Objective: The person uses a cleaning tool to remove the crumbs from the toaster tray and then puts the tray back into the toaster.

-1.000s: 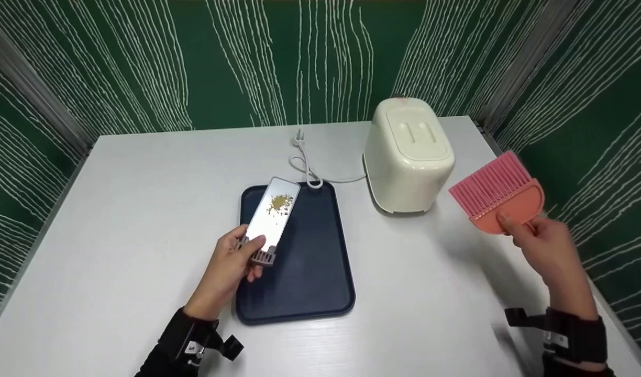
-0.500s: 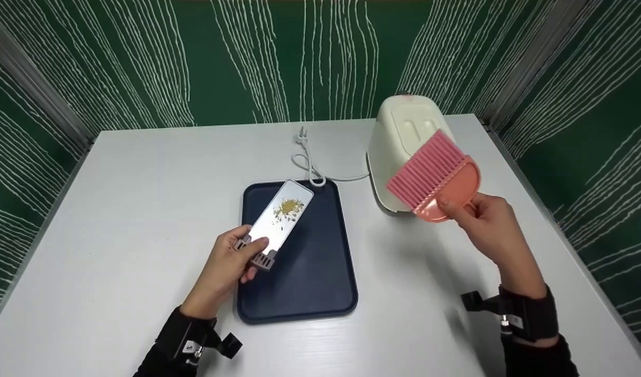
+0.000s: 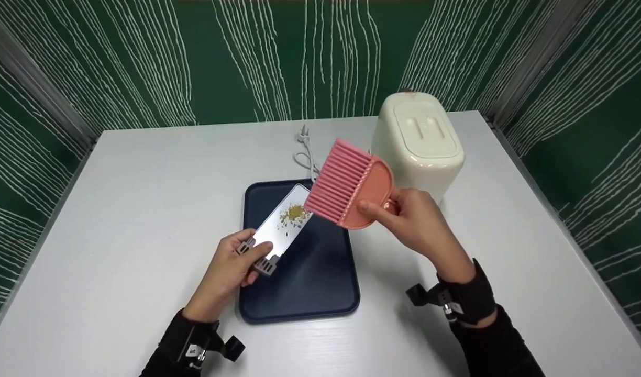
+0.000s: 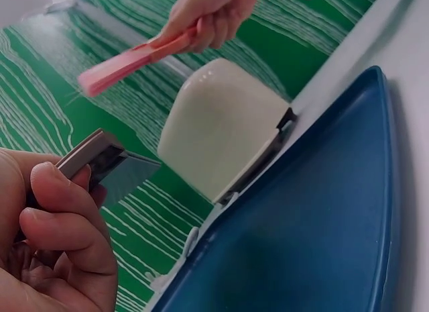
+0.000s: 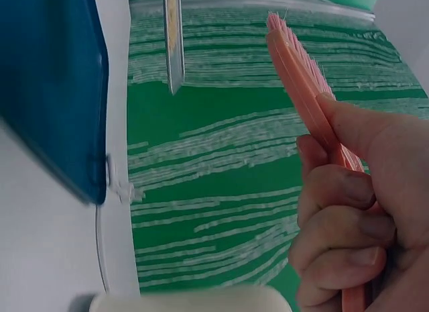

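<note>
My left hand [image 3: 231, 269] grips the grey slotted end of a narrow silver crumb tray [image 3: 271, 230], thumb on top. Yellow-brown crumbs [image 3: 293, 213] lie in a patch toward its far end. The crumb tray is held above a dark blue serving tray [image 3: 310, 288]. My right hand [image 3: 420, 220] pinches the rounded orange handle part of a brush [image 3: 375, 196] with pink bristles. In the head view the bristles overlap the crumb tray's far right corner; in the left wrist view the brush [image 4: 127, 65] is held higher, apart from the crumb tray [image 4: 127, 174].
A cream toaster [image 3: 430, 157] with a lid stands on the white table [image 3: 158, 209] at the back right, partly behind my right hand. Its white cord and plug [image 3: 303, 135] lie behind the blue tray. Green walls [image 3: 221, 63] with white streaks surround the table.
My right hand has carried the brush leftward from the far right, past the toaster, to the crumb tray's far end. The left hand has swung the crumb tray's far end slightly right.
</note>
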Demonstrator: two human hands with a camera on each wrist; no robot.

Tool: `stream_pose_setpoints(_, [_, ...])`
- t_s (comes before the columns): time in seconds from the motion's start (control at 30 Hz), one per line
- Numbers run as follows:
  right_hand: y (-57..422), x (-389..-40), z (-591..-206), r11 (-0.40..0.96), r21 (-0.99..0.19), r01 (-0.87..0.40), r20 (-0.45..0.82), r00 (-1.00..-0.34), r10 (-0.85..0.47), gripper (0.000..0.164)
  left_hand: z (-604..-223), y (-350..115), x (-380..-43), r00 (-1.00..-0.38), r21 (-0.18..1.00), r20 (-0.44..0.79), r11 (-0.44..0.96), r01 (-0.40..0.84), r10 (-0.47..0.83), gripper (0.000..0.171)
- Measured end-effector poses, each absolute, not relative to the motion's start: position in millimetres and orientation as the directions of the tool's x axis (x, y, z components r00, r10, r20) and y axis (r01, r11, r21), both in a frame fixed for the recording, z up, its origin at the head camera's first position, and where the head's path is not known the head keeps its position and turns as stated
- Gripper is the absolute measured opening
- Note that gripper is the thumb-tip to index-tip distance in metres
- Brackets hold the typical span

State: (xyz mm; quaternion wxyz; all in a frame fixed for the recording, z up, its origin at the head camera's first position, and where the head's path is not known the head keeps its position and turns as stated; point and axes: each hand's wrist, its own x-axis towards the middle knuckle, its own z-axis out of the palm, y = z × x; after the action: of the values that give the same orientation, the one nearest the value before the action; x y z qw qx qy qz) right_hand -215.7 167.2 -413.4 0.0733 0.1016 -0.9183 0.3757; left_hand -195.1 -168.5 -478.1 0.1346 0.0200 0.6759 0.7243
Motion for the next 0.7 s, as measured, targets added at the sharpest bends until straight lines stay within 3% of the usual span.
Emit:
stream_pose_setpoints(0.13, [144.5, -216.1, -421.4, 0.736, -0.630, -0.248, 0.188, -0.968, -0.165, 0.051, -484.4, -166.6, -192.7, -0.959, 0.986, -0.153, -0.030, -0.165, 0.239, 0.026])
stream_pose_setpoints(0.43, [109.6, -217.2, -432.2, 0.782, -0.534, -0.322, 0.218, -0.946, -0.241, 0.051, -486.5, -168.6, -193.6, -0.950, 0.994, -0.105, 0.020, -0.104, 0.294, 0.032])
stream_pose_setpoints(0.7, [97.4, -215.8, -434.9, 0.785, -0.528, -0.324, 0.201, -0.946, -0.255, 0.051, -481.3, -171.0, -195.4, -0.932, 0.996, -0.084, 0.040, -0.075, 0.353, 0.037])
